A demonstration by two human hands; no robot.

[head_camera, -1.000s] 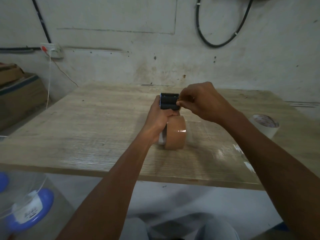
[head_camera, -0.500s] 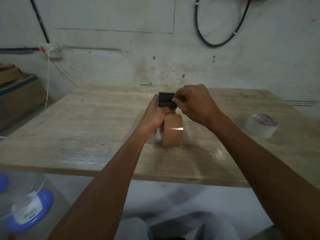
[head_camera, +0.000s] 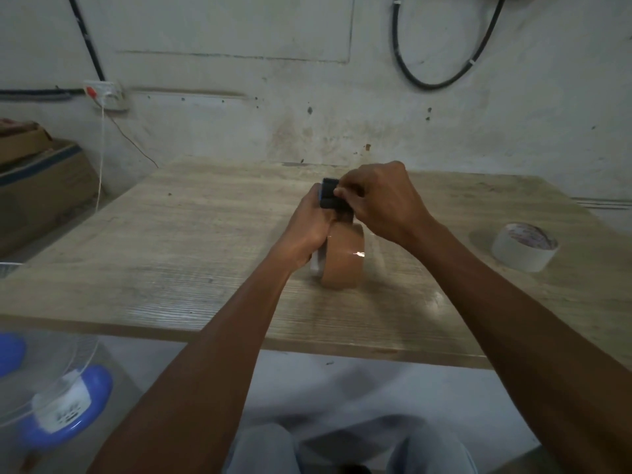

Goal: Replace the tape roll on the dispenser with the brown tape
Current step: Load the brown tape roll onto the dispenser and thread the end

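The brown tape roll [head_camera: 343, 260] stands on edge on the wooden table [head_camera: 191, 254], mounted in the tape dispenser [head_camera: 330, 196], whose dark head sticks up at the far end. My left hand [head_camera: 309, 234] grips the dispenser's left side. My right hand [head_camera: 383, 203] lies over the head from the right, with its fingertips pinched at the dark cutter end; what they pinch is hidden. A white tape roll [head_camera: 523, 246] lies flat at the table's right side, apart from both hands.
Cardboard boxes [head_camera: 37, 172] stand on the left against the wall. A fan with blue blades [head_camera: 51, 398] sits low at the near left, below the table's front edge. A black cable [head_camera: 441, 83] loops on the wall behind. My knees [head_camera: 342, 446] show under the table.
My right hand has slid left over the dispenser head and now covers more of it. My left hand and the brown roll stay in place.
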